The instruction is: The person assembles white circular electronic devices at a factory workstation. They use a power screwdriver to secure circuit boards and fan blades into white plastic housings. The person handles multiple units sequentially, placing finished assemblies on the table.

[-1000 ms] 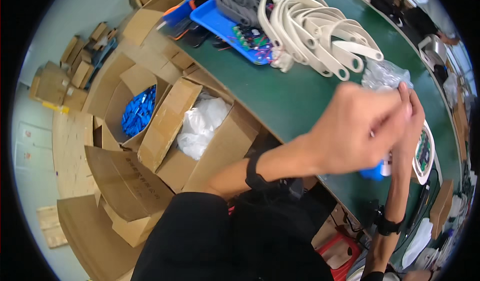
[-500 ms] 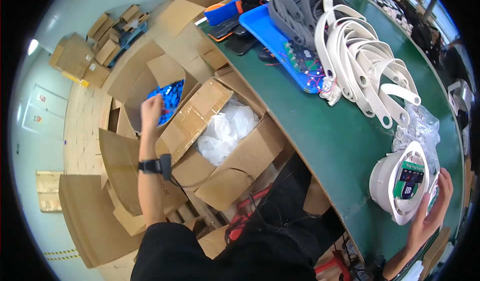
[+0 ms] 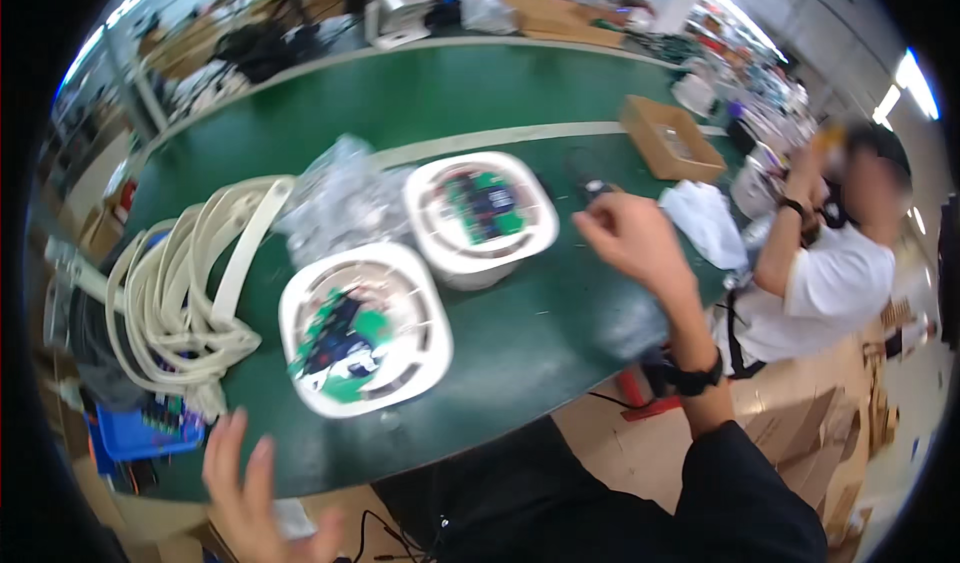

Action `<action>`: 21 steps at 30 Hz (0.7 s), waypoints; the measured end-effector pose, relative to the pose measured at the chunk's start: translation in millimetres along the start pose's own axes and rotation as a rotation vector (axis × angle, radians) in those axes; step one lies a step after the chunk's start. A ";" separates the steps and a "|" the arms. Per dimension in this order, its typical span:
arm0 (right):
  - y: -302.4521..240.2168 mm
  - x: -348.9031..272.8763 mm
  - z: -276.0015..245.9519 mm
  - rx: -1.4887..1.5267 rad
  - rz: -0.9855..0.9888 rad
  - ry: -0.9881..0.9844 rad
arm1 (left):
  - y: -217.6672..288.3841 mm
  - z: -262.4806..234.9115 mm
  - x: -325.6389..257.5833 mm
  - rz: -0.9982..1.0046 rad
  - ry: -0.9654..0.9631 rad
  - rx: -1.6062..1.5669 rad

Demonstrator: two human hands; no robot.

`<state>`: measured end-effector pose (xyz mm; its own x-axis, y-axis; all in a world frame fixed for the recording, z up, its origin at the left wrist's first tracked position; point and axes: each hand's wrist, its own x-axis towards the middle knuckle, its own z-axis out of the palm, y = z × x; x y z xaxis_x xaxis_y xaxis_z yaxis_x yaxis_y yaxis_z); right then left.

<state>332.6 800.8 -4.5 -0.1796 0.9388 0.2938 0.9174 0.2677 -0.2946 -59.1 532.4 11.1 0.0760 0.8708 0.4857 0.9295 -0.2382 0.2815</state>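
My left hand (image 3: 250,498) is low at the left, fingers spread and holding nothing, by the green table's near edge. Above the table on the right is my right hand (image 3: 640,243), fingers curled in; what they hold, if anything, is hidden. Just beyond its fingertips lies a dark, slim tool (image 3: 597,185), too blurred to name. Between my hands, two white rounded plastic housings stand open side up. The nearer housing (image 3: 432,338) has green circuit boards (image 3: 340,348) and wires inside. The farther housing (image 3: 535,213), closer to my right hand, also contains a green circuit board (image 3: 485,208).
White curved straps (image 3: 235,268) are heaped on the left, beside a clear plastic bag (image 3: 345,203). A blue tray (image 3: 150,443) with small boards is at the left edge. Farther right are a cardboard box (image 3: 650,148), a white cloth (image 3: 705,225) and another person (image 3: 820,303).
The view has swung right, from cardboard boxes to the table. My left hand, earlier closed over a box of blue material, is now open. My right hand has left the housing beside it.
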 end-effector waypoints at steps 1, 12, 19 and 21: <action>8.6 5.2 5.6 -0.075 -0.033 0.012 | 13.1 11.7 37.2 0.157 -0.079 0.028; 77.9 2.2 41.3 -0.408 0.076 0.118 | -47.7 100.7 64.6 -0.165 0.040 -0.099; 122.1 25.5 19.7 -0.217 0.266 -0.176 | -72.4 135.1 36.4 -0.930 0.196 -1.679; 132.4 35.3 16.6 -0.057 0.312 -0.164 | -70.9 137.5 23.4 -0.916 0.183 -1.850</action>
<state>441.8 872.9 -48.3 0.0618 0.9970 0.0466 0.9547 -0.0454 -0.2941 -73.6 628.8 -111.3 -0.2325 0.9469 -0.2221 -0.7188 -0.0135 0.6951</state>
